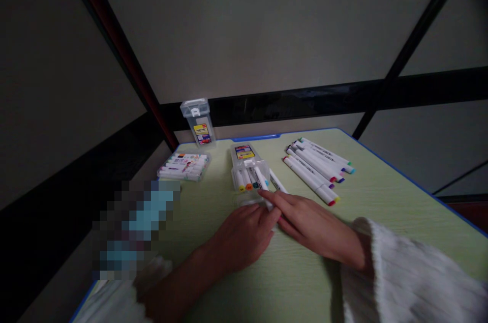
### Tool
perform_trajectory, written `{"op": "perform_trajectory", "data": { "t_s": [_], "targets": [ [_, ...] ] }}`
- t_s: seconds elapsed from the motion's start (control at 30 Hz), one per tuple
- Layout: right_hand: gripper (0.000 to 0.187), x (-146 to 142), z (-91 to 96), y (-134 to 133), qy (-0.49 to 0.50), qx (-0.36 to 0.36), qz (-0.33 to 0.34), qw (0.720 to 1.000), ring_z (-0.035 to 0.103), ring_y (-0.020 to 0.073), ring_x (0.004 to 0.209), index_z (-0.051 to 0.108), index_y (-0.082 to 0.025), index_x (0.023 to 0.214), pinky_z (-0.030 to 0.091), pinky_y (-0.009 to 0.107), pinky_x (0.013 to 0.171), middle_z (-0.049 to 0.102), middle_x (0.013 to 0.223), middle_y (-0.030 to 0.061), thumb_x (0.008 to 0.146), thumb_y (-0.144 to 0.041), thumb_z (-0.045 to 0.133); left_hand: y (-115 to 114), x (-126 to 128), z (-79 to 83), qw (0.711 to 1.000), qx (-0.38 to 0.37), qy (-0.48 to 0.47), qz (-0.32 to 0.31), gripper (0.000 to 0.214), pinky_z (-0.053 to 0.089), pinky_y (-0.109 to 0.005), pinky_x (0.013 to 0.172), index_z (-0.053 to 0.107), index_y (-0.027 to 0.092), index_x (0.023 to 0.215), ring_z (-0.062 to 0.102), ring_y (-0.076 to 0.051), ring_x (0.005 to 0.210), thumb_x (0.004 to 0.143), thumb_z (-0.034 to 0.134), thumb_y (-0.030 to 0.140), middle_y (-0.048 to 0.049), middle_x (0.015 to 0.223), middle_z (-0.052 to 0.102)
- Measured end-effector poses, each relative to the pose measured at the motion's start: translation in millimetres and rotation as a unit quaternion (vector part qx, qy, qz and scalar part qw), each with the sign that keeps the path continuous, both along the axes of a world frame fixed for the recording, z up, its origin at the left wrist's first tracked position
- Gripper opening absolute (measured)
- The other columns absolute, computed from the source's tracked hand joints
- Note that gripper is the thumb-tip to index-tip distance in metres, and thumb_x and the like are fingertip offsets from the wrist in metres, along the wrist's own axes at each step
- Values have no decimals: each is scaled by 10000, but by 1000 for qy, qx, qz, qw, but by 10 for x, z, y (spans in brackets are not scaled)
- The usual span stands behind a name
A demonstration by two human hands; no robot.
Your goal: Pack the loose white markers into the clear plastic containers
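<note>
A clear plastic marker box (247, 163) lies on the green table (381, 211) with several white markers in it, coloured caps toward me. My right hand (308, 224) pinches one white marker (264, 184) at the box's open end. My left hand (242, 236) rests just left of it, fingers curled beside the box's front edge and the same marker. A second marker (277, 181) lies just right of the box.
A row of several loose markers (318, 169) lies at the back right. A flat case of markers (184, 166) sits at the back left, with an upright clear box (198, 122) behind it. The table has a blue edge; a dark frame surrounds it.
</note>
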State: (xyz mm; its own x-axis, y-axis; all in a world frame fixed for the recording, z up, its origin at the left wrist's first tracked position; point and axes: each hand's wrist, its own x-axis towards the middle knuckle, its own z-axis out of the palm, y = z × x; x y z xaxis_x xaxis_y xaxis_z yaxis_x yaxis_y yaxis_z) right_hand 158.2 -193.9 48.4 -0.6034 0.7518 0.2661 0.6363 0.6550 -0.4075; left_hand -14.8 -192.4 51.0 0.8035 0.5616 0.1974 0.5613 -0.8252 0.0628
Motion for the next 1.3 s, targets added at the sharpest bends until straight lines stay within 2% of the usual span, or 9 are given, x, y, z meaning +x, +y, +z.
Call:
{"op": "perform_trajectory", "data": {
  "t_s": [0.7, 1.3],
  "targets": [
    [446, 1, 9, -9, -9, -16, -4, 1000, 570, 240, 934, 358, -115, 1287, 449, 368, 786, 573, 1049, 136, 847, -186, 365, 2, -6, -2, 1000, 5, 5, -5, 293, 464, -323, 795, 399, 135, 1079, 555, -207, 890, 792, 456, 134, -85, 947, 590],
    [472, -5, 13, -1, 2, 5, 0, 1000, 583, 232, 919, 353, -121, 1303, 466, 362, 763, 592, 1037, 132, 835, -170, 392, 10, -7, 0, 1000, 4, 0, -10, 302, 470, -324, 783, 409, 127, 1072, 557, -210, 875, 778, 481, 132, -85, 934, 591]
  ]
}}
